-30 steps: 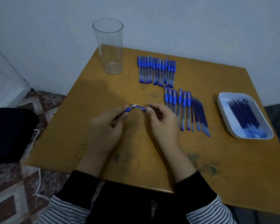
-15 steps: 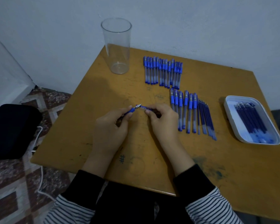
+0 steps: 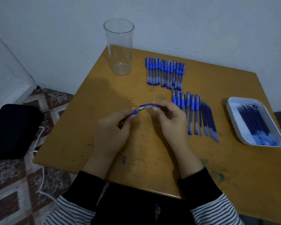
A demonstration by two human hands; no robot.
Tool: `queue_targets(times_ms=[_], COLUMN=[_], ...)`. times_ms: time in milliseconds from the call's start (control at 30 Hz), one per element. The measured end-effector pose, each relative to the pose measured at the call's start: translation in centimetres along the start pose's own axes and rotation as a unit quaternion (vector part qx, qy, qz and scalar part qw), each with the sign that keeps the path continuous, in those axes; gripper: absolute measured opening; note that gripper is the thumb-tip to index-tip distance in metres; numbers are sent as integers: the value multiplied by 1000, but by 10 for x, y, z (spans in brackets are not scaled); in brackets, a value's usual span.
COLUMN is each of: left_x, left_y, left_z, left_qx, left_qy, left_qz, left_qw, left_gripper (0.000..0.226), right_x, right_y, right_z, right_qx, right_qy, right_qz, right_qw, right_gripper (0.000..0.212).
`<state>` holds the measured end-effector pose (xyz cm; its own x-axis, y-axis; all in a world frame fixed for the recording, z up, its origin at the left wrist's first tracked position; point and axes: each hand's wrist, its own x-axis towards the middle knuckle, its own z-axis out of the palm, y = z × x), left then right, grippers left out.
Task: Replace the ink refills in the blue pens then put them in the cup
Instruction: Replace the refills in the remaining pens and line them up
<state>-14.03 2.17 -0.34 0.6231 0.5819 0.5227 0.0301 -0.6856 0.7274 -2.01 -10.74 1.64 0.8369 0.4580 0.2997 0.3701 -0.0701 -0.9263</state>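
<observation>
My left hand [image 3: 111, 132] holds a blue pen [image 3: 135, 112] by its grip, the metal tip pointing up and right. Just to its right, my right hand [image 3: 169, 120] pinches the pen's blue cap [image 3: 147, 106], whose open end sits close to the tip. A clear, empty cup [image 3: 119, 47] stands at the table's far left corner. One row of capped blue pens [image 3: 165, 73] lies at the back, and a second row of pens [image 3: 187, 111] lies beside my right hand with loose refills [image 3: 208, 119] next to it.
A white tray [image 3: 234, 127] holding several dark blue refills sits near the table's right edge. The yellow-brown table [image 3: 152, 159] stands against a pale wall. On the patterned floor at left lie a black bag [image 3: 11, 130] and a white cable [image 3: 42, 176].
The cap in my right hand has come a little off the pen tip and now sits slightly apart from it. The view has shifted, so everything appears further right.
</observation>
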Motion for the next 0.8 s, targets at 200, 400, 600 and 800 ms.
queue_targets(times_ms=[200,400,600,800], left_x=[-1,1,0,0], left_y=[1,1,-1,1], left_z=[-1,1,1,1], left_qx=[-12,-11,1,13], left_qy=[-18,-5,0,-8], left_qz=[38,49,48,47], left_qw=[999,999,999,999], left_gripper=[21,26,22,22], right_x=[1,-3,-7,-7], right_y=[2,-6,-3,-3], right_z=[-1,8,12,11], right_qx=[-11,153,201,200], right_qy=[-38,-32,-24,-33], right_qz=[-42,52,92,96], right_qw=[998,986,975,975], right_gripper=[20,20,13,17])
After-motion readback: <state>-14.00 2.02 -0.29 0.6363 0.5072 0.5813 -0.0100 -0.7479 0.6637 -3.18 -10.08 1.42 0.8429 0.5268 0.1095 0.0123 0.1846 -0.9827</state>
